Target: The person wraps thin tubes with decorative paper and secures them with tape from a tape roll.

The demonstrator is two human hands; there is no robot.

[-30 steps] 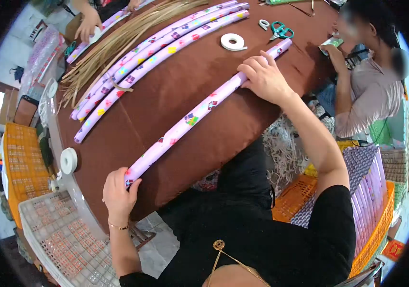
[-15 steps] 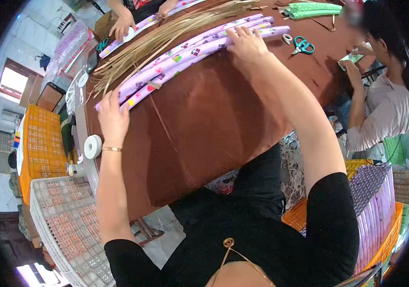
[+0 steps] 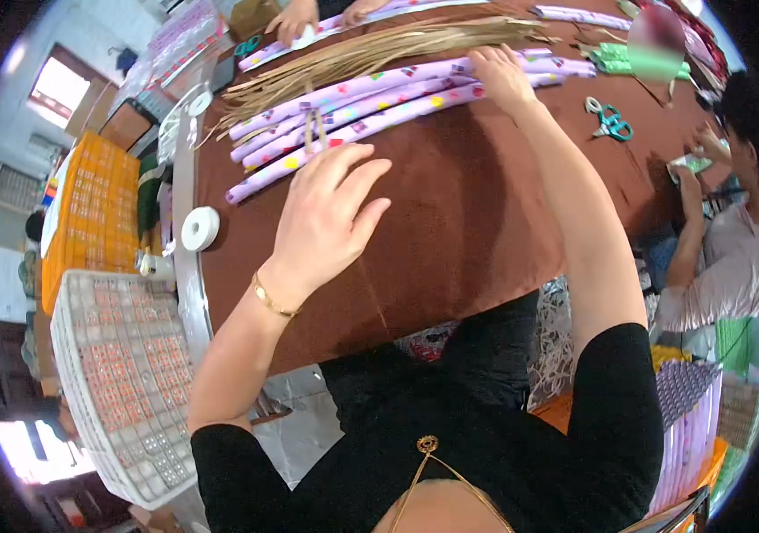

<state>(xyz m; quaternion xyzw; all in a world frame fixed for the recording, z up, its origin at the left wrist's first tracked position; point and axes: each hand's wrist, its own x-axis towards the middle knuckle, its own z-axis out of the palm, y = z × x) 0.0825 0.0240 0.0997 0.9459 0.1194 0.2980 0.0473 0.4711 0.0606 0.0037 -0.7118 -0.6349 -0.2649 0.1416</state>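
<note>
Several long, slim lilac rolls with a colourful print (image 3: 388, 111) lie side by side across the brown tabletop. My right hand (image 3: 501, 78) grips them toward their right end, fingers bent over the top. The thumb's position is hard to make out. Below their left part, my left hand (image 3: 326, 213) hovers above the table with fingers apart and nothing in it. A thin tan strip (image 3: 310, 129) crosses the rolls near their left end. Behind them stretches a bundle of long, dry tan strips (image 3: 361, 55).
Teal scissors (image 3: 612, 124) and a small white ring (image 3: 592, 105) lie right of the rolls. A white spool (image 3: 200, 228) sits at the left edge of the brown table (image 3: 433, 240). Co-workers' hands (image 3: 295, 22) work opposite; another person (image 3: 726, 240) sits at right. Crates (image 3: 131, 373) stand left.
My left hand has come off the left end of the rolls and moved right and toward me. My right hand stays at the rolls. The whole view has shifted.
</note>
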